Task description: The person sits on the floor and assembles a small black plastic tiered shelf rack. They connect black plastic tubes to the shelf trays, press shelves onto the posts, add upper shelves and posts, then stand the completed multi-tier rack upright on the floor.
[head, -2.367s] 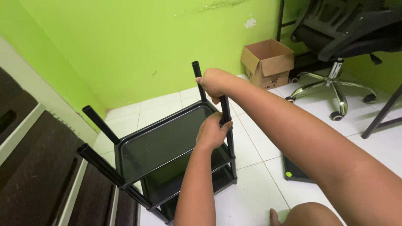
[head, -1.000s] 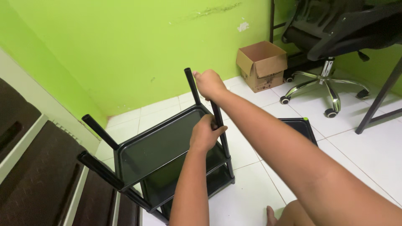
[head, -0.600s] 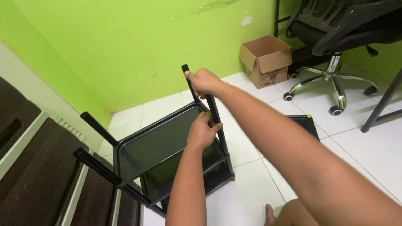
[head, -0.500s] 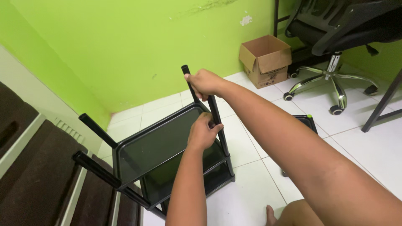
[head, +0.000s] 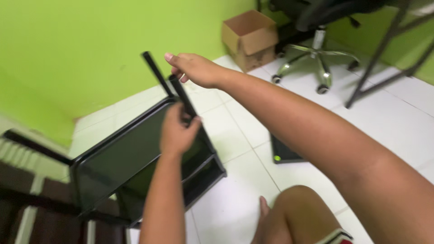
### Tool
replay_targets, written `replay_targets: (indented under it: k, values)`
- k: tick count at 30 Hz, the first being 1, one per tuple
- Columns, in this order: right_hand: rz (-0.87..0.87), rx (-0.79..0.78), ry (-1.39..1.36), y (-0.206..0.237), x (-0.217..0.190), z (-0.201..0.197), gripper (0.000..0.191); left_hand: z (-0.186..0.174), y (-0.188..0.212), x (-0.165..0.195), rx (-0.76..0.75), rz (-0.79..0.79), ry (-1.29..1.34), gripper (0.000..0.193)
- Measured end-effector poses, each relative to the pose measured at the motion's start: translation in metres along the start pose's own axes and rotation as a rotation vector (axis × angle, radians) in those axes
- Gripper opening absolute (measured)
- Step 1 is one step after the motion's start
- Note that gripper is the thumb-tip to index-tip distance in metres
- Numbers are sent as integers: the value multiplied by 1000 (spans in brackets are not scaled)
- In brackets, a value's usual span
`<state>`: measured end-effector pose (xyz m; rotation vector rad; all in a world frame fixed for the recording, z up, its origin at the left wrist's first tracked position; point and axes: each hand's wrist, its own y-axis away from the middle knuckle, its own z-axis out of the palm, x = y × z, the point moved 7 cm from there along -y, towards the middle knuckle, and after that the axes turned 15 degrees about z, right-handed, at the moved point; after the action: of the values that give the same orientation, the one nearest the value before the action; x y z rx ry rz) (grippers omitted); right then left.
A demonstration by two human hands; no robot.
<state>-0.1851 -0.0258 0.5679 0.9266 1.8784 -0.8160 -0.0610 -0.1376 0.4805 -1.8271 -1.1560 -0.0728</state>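
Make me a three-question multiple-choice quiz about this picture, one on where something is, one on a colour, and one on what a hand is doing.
1. Where does the cardboard box stand?
A. On the floor by the wall
B. On the black shelf rack
C. On the office chair

2. What colour is the wall?
A. White
B. Bright green
C. Grey

3. What is the left hand doing?
A. Resting on the knee
B. Hanging free
C. Gripping a black post

Answers:
1 A, the box sits on white tiles against the wall.
2 B, the paint is bright green.
3 C, its fingers wrap the black post of the black shelf rack, while the right hand is at the post's top end.
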Motion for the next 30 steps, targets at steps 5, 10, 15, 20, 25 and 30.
replay_targets:
  k: [5,10,15,20,25,30]
  values:
    - [77,-7,139,38,42,-66,81,-23,6,48,278,233,-123,66]
    - [352,20,162,78,115,-128,82,-6,12,107,307,453,-261,64]
    - [534,25,41,107,222,-163,84,57,14,118,139,473,-255,60]
    - [788,97,-59,158,365,-182,81,160,32,72,-57,240,-40,57]
    - [990,165,-103,208,495,-193,76,287,73,3,-294,-220,143,79]
    - [1057,314,85,234,582,-203,80,388,114,-37,-500,-395,183,91]
